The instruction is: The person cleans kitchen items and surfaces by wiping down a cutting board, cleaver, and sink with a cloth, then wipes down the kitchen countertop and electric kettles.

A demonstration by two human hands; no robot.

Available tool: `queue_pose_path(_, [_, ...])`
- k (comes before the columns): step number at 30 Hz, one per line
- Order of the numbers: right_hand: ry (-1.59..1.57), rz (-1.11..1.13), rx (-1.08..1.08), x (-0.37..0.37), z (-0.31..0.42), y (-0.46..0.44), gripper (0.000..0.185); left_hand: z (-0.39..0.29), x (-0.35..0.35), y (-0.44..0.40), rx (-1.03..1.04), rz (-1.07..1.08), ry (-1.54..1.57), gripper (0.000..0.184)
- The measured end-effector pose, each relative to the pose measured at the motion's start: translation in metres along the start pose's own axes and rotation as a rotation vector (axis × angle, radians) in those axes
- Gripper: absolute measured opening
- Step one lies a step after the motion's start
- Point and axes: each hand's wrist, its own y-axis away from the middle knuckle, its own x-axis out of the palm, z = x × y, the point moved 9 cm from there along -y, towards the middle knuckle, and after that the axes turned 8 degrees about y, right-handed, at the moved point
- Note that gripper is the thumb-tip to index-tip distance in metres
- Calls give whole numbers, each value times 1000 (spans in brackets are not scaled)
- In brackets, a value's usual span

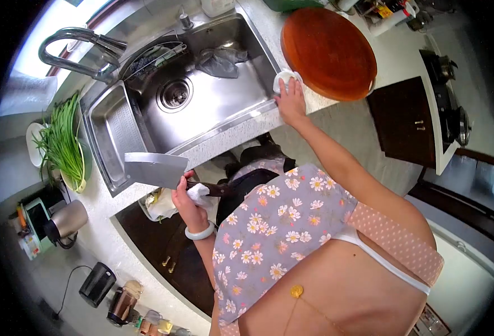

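Observation:
My left hand, with a pale bangle at the wrist, is closed round a cleaver. The broad blade points left, in front of the sink, and the dark handle runs toward my body. A crumpled white wad, like tissue or cloth, is also in this hand, against the handle. My right hand reaches forward to the counter beside the sink's right edge. Its fingers are on a white crumpled cloth or paper, touching the counter close to a round wooden cutting board.
The steel sink holds a grey plastic bag and a wire rack. A faucet arches over its left side. Green scallions lie left of it. A kettle stands at lower left. An open bin hangs below the counter.

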Motion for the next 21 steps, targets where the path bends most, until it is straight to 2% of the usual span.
queue_pose_path(4, [-31, 5, 91, 5, -19, 53, 56, -11, -14, 5, 39, -4, 64, 17])
queue_pose_path(6, [-148, -105, 116, -5, -14, 70, 51, -15, -13, 7, 9, -6, 58, 18])
queue_pose_path(8, [-208, -172, 159, -9, 12, 85, 49, -14, -17, 8, -15, -3, 52, 18])
queue_pose_path(10, [-304, -253, 105, -27, 44, 99, 48, -13, -18, 9, -24, 13, 24, 19])
queue_pose_path(12, [-245, -257, 40, -40, 74, 105, 47, -4, -22, 0, -47, 61, 31, 19])
queue_pose_path(16, [-590, -287, -374, -59, 179, 112, 35, 2, -10, -7, -82, 73, 18, 22])
queue_pose_path(17, [-571, -304, -437, -66, 194, 111, 35, 0, -6, -8, -76, 67, 21, 21])
queue_pose_path(19, [-525, -339, -570, -77, 210, 110, 36, -5, 6, -4, -68, 48, 10, 19])
queue_pose_path(21, [-551, -351, -635, -75, 186, 91, 36, -10, 16, -4, -62, 57, 7, 19])
